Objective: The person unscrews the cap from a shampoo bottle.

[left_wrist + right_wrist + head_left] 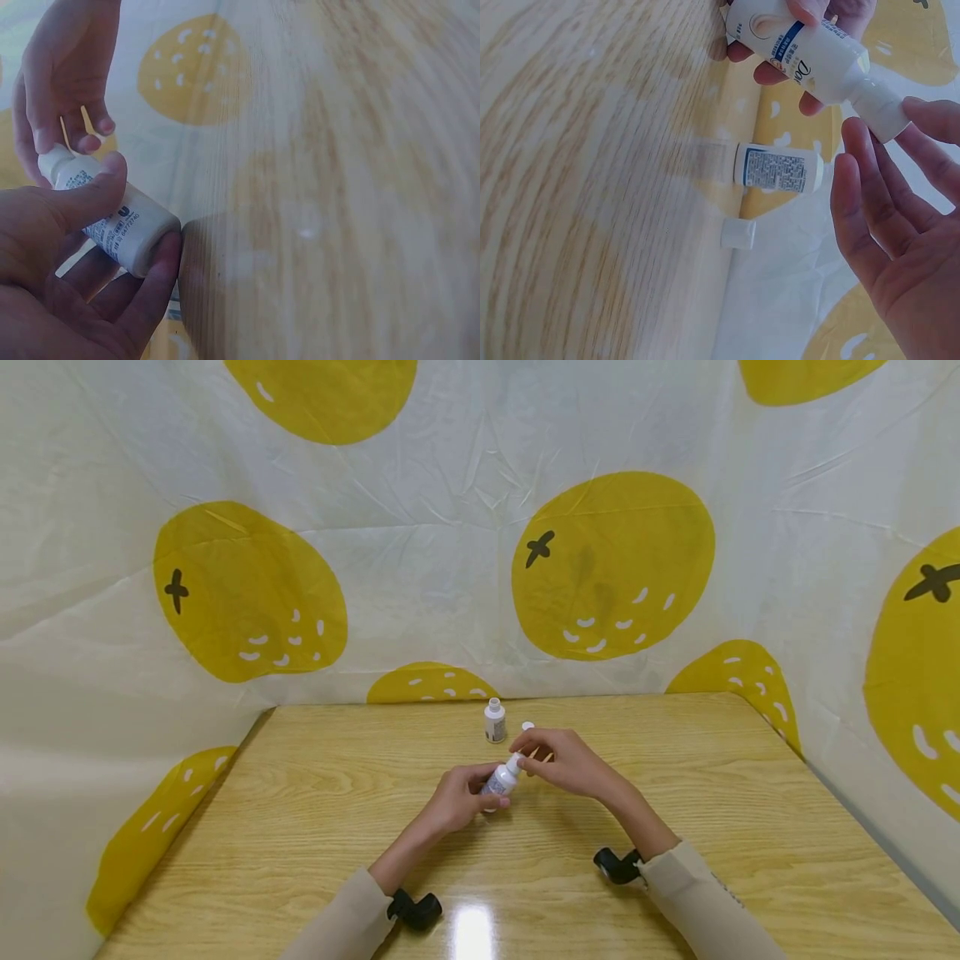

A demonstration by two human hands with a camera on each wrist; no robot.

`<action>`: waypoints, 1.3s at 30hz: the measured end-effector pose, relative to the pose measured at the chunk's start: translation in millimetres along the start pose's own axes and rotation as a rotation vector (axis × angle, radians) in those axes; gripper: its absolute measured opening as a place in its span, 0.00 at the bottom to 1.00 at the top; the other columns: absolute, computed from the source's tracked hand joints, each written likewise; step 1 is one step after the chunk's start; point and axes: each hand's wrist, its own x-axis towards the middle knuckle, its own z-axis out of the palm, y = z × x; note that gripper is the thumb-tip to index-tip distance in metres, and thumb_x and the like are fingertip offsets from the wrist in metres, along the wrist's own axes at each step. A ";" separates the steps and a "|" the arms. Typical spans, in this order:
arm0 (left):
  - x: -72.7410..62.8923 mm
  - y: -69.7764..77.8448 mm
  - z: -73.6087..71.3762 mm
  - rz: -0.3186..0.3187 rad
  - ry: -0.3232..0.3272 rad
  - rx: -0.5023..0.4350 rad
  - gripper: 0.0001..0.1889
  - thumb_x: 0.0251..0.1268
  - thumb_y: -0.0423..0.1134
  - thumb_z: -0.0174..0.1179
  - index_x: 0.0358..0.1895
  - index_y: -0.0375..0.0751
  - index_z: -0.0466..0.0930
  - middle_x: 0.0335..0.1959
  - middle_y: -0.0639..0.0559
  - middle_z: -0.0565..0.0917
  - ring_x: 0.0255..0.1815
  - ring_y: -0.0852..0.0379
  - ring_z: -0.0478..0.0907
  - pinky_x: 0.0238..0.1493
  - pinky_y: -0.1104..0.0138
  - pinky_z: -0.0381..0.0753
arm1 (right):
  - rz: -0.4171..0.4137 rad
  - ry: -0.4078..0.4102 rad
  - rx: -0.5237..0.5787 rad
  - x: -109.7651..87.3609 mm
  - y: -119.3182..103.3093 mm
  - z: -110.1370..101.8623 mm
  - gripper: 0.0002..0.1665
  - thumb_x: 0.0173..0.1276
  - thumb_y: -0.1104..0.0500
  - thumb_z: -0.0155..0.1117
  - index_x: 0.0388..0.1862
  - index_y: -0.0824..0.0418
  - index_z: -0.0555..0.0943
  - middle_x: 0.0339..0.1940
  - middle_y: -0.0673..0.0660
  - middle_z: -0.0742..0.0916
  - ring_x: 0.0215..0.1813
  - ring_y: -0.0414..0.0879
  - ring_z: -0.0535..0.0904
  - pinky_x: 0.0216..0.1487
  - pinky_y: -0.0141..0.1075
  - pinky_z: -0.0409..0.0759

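Observation:
My left hand [456, 800] grips a small white bottle [500, 780] round its body, tilted over the wooden table with its top toward the right. Blue and grey print shows on the label, and in the left wrist view the thumb [101, 191] lies along the bottle's side. At the bottle's top, my right hand [568, 763] pinches the white cap [879, 111] between thumb and forefinger, while its other fingers stay spread. A second white bottle [778, 169] stands upright behind the hands, its neck uncapped. Beside it on the table sits a loose white cap [739, 233].
The light wooden table [337, 760] reaches back to a white curtain [435, 585] printed with large yellow fruit shapes, which also hangs along both sides. Black wrist cameras sit on both forearms, one at the left cuff [417, 910], one at the right [618, 866].

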 end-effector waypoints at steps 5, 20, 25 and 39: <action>-0.5 -0.1 -0.3 -0.003 -0.002 0.015 0.26 0.66 0.36 0.71 0.67 0.40 0.80 0.60 0.40 0.86 0.59 0.45 0.85 0.52 0.57 0.85 | 0.004 -0.007 0.010 0.0 -0.1 0.1 0.12 0.75 0.58 0.65 0.54 0.57 0.85 0.46 0.58 0.90 0.40 0.46 0.86 0.40 0.34 0.84; 0.3 -1.0 -0.2 -0.018 -0.005 0.021 0.27 0.66 0.36 0.71 0.69 0.41 0.79 0.61 0.42 0.86 0.60 0.47 0.84 0.55 0.57 0.85 | 0.019 0.020 -0.009 0.0 0.6 0.6 0.14 0.76 0.54 0.65 0.53 0.60 0.85 0.41 0.54 0.90 0.39 0.47 0.85 0.40 0.34 0.82; -0.1 -1.6 -0.1 -0.018 -0.004 0.034 0.27 0.66 0.37 0.71 0.68 0.42 0.80 0.61 0.42 0.86 0.59 0.48 0.84 0.55 0.59 0.85 | 0.005 0.003 -0.004 0.3 0.4 0.0 0.12 0.76 0.56 0.65 0.53 0.58 0.85 0.43 0.55 0.90 0.39 0.48 0.86 0.40 0.33 0.83; 1.1 -2.7 0.4 -0.007 -0.003 0.023 0.26 0.66 0.37 0.71 0.67 0.43 0.81 0.59 0.42 0.87 0.58 0.47 0.85 0.52 0.61 0.85 | 0.024 0.017 -0.041 0.0 0.6 1.0 0.14 0.75 0.52 0.66 0.54 0.57 0.85 0.44 0.54 0.90 0.40 0.42 0.84 0.42 0.35 0.84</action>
